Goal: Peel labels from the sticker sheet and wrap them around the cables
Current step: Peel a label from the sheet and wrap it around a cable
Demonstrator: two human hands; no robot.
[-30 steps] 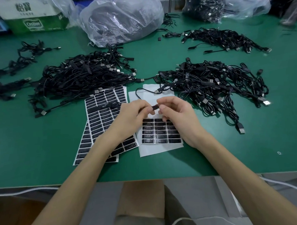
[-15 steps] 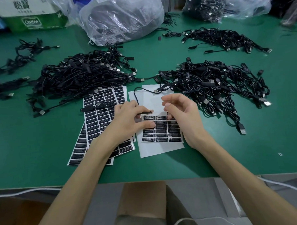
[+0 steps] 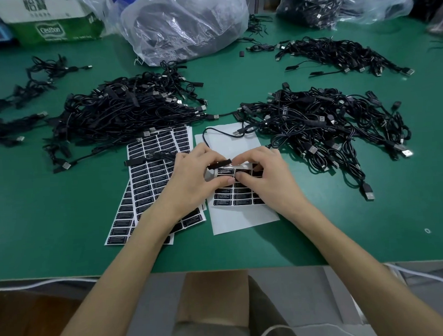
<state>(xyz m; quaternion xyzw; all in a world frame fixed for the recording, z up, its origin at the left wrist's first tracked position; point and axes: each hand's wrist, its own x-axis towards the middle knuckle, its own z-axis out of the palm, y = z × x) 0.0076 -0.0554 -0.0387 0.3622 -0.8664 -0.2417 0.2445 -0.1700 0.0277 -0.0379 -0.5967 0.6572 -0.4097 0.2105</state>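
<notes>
Both hands are down on the part-used sheet (image 3: 243, 217) in the middle of the tabletop (image 3: 65, 212). The left hand (image 3: 193, 179) has its fingers pinched on the black end piece of a cable (image 3: 219, 165), whose thin lead loops back over the bare top of the sheet toward the right pile (image 3: 322, 128). The right hand (image 3: 264, 176) is curled over the top row of labels (image 3: 225, 170), fingers close together and pressing on that row; I can't tell if a label has actually come up yet. Looks like the peel step to me.

How I'd do it: catch just one corner with a nail, roll it up slowly, and let the left thumb pin the backing so the whole sheet doesn't lift. Keep the sticky side off your skin as much as you can, or it grabs badly when it goes round the cable. Having the cable already parked next to the row is smart, since the label barely has to travel.

Pose: both forearms come in from the near edge and angle toward each other, wrists low, palms down, knuckles nearly touching. Full spare sheets (image 3: 159, 170) sit just left, partly under the left hand, and the other pile (image 3: 126, 113) is behind them.
</notes>
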